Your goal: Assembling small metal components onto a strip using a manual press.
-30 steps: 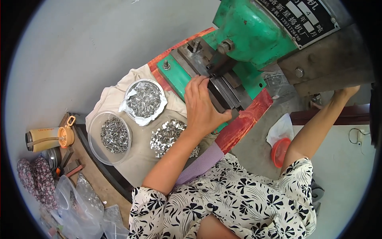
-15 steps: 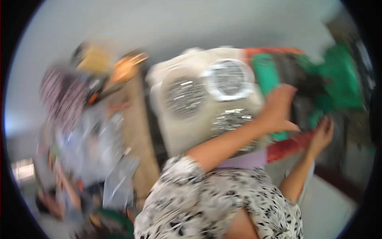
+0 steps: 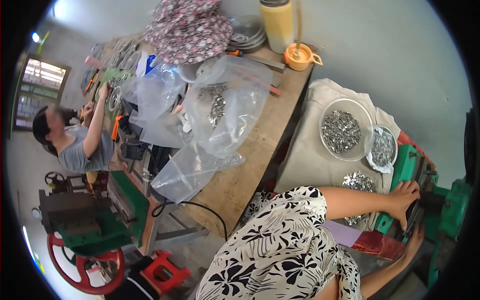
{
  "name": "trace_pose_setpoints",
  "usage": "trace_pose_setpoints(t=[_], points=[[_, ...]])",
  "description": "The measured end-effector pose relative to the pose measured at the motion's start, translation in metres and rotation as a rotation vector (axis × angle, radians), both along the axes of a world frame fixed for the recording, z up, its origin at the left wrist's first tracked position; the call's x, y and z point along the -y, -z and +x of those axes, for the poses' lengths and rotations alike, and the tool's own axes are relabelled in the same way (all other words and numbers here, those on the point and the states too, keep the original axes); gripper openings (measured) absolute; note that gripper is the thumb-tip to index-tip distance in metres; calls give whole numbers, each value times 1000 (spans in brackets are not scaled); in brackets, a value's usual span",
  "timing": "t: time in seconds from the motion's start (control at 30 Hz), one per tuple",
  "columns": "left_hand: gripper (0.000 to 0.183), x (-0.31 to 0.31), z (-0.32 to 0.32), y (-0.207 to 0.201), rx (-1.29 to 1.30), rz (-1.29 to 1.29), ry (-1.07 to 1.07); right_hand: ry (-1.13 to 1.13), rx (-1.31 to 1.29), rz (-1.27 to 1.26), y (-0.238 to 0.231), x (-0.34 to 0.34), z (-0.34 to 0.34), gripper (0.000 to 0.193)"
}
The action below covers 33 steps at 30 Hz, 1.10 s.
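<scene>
Both left hand (image 3: 403,199), right hand (image 3: 414,245) at green machine (image 3: 456,204); metal pieces (image 3: 358,183) near.

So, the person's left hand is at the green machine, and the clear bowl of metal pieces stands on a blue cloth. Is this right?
No: the cloth is beige, not blue, as the head view shows. The left hand is at the green machine, and the clear bowl of metal pieces stands on that cloth.

I see a green machine (image 3: 456,204) blocking the left hand's (image 3: 404,201) right side, bowls (image 3: 366,129) up-left, open cloth (image 3: 304,162) farther left.
</scene>
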<state>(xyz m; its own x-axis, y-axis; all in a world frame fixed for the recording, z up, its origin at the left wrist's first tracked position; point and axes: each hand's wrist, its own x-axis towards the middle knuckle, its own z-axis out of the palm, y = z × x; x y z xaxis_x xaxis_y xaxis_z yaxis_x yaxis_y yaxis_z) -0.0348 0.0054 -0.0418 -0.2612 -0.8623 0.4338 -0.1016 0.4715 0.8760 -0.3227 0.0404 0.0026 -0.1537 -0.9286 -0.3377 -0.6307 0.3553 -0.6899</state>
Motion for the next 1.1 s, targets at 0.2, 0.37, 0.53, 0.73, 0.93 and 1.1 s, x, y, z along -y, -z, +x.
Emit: trace_pose_setpoints(t=[0.2, 0.37, 0.53, 0.73, 0.93, 1.1], points=[[106, 8, -3, 4, -10, 35, 54, 259, -140, -594, -3, -53, 104, 37], [91, 12, 5, 2, -8, 97, 125, 115, -325, -535, -14, -70, 134, 41], [74, 13, 9, -2, -17, 100, 161, 211, -245, -696, -6, -86, 166, 30], [54, 5, 18, -11, 3, 70, 100, 277, -100, -742, 3, -96, 163, 29], [48, -34, 48, -45, -143, 143, 155, 323, -278, -881, 3, -151, 141, 27], [37, -47, 70, -66, -81, 365, 503, 148, -224, -816, -6, -177, 141, 24]])
